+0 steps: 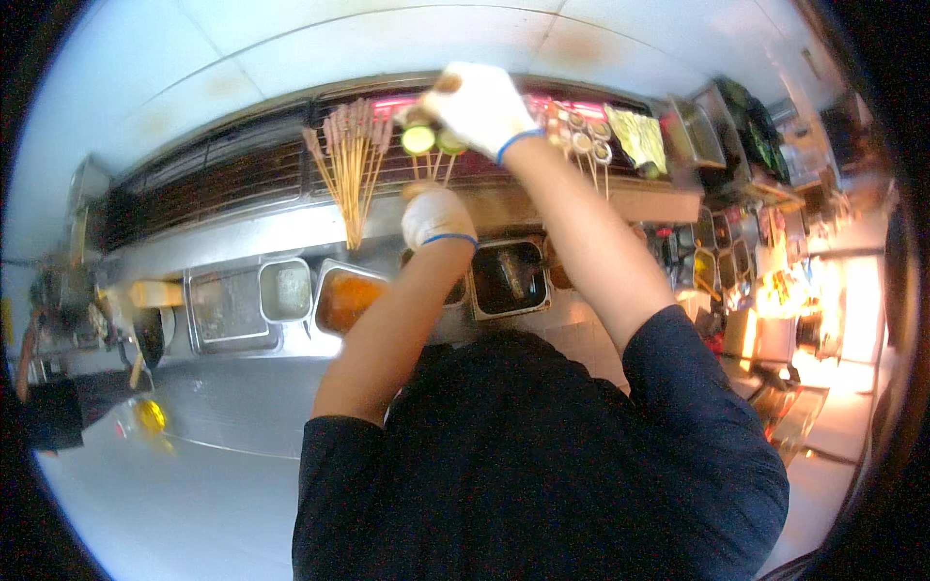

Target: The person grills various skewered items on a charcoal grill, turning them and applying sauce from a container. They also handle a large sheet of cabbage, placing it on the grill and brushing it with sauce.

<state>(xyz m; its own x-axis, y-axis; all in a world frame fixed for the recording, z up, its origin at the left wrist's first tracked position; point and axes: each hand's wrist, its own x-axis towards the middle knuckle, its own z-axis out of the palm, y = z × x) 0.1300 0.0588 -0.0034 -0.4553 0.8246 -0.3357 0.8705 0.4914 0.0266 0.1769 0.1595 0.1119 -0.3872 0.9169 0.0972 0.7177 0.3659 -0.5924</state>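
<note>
My left hand (439,218), in a white glove with a blue cuff, is at the grill's front ledge, by the stick ends of skewers with round green slices (418,140). Its fingers are blurred, and its grip cannot be told. Gloved alike, my right hand (483,105) is above the grill behind those slices. A small brown thing (447,83) shows at its fingers, too blurred to name. To the left lies a fanned bunch of meat skewers (352,145), sticks towards me. On the right are skewers of round pieces (581,141) and a pale green leafy food (639,138).
A glowing grill (508,163) runs along the wall behind a metal ledge (283,225). Nearer stand a pan of orange sauce (349,298), a small pale-filled metal container (285,290) and a dark-filled pan (510,277). Another person (54,414) is at the far left. Bright flames (788,298) show at right.
</note>
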